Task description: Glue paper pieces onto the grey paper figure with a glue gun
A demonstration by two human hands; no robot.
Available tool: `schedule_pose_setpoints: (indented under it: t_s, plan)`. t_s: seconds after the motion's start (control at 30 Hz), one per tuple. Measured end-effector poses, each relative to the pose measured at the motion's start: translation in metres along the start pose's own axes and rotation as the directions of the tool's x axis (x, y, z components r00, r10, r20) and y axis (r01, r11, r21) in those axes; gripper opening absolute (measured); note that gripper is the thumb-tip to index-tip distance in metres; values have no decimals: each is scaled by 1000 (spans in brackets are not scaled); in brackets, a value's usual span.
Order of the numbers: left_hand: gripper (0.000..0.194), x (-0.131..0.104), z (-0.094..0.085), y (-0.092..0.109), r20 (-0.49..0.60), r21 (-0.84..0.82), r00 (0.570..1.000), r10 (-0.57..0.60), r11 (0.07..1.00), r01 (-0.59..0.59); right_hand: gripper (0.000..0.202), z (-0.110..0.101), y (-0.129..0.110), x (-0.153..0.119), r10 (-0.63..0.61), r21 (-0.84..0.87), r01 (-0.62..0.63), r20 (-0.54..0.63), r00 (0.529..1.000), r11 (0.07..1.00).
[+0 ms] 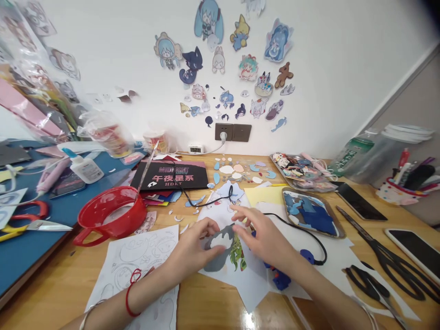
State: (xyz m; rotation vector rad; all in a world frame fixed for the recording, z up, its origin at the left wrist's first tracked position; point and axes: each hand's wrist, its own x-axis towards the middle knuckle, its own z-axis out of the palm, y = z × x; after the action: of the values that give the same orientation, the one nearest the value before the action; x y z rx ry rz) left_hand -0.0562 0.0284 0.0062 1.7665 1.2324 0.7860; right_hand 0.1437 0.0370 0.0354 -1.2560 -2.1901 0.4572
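My left hand (195,243) holds a dark grey paper cutout (215,263) with a paler grey shape on its face. The left thumb lies across the front, and the fingers bend round the upper left edge. At the cutout's upper right corner is my right hand (263,231), its thumb and fingers apart and the fingertips close to or touching the edge; which, I cannot tell. Beneath both hands lies a printed white sheet (252,288) with a green-leaf picture (238,254). A dark blue object (281,278) with a black cord (321,250) sits partly under my right forearm.
On the left stand a red mug (112,211), a glue bottle (84,167) and yellow-and-red-handled scissors (44,224). A sketched sheet (123,261) lies under my left forearm. To the right are a tray of blue pieces (311,213), black scissors (388,256) and phones (360,201).
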Motion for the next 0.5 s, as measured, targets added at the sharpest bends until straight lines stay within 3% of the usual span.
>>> schedule_pose_setpoints:
  t_s: [0.1, 0.2, 0.3, 0.4, 0.5]
  plan:
    - [30, -3, 2, 5, 44, -206, 998, -43, 977, 52, 28, 6, -11, -14, -59, 174, 62, -25, 998, 983]
    - [34, -5, 5, 6, 85, -446, 990, -113, 884, 140, 15, 10, -14, -19, -121, 143, 140, -133, 984, 980]
    - [37, -7, 7, 6, 97, -572, 982, -164, 798, 189, 7, 13, -12, -19, -162, 49, 177, -227, 960, 983]
    - [36, -12, 9, 6, 63, -535, 989, -136, 832, 149, 8, 14, -12, -19, -204, -23, 204, -245, 948, 979]
    - [32, -18, 9, 7, -35, -318, 997, -61, 947, 47, 12, 16, -14, -20, -245, -86, 230, -255, 935, 969]
